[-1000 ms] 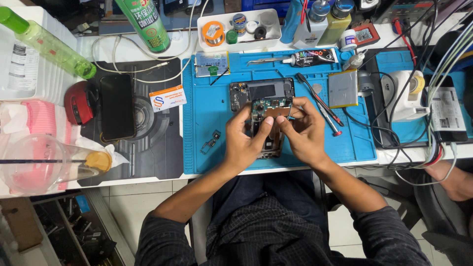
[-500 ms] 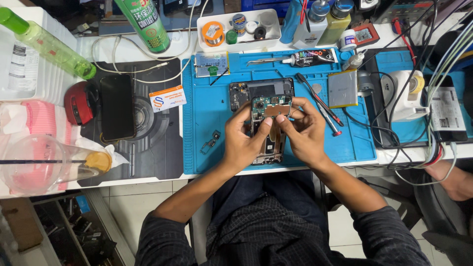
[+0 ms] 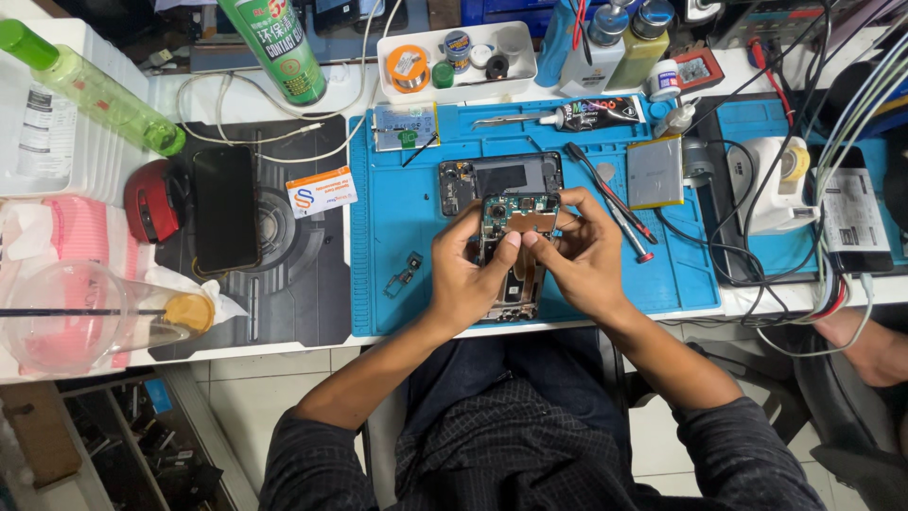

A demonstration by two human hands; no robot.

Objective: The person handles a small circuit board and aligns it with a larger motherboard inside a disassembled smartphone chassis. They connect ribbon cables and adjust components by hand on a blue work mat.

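Blue work mat (image 3: pixel 397 237); black back cover (image 3: pixel 501 176), set aside at mat's far side; opened phone (image 3: pixel 515 248), board exposed, held over mat's near edge, so judged mid-disassembly; left hand (image 3: pixel 465 279) and right hand (image 3: pixel 584 255), thumbs pressed together on its board; loose camera module (image 3: pixel 405 273) lying left.

Our white bench (image 3: pixel 284 352) — crowded.
On it we see a blue mat (image 3: pixel 397 303), a dark mat (image 3: pixel 293 303), a white tray (image 3: pixel 473 90), a green bottle (image 3: pixel 90 90), a spray can (image 3: pixel 279 47) — and cables (image 3: pixel 804 284).
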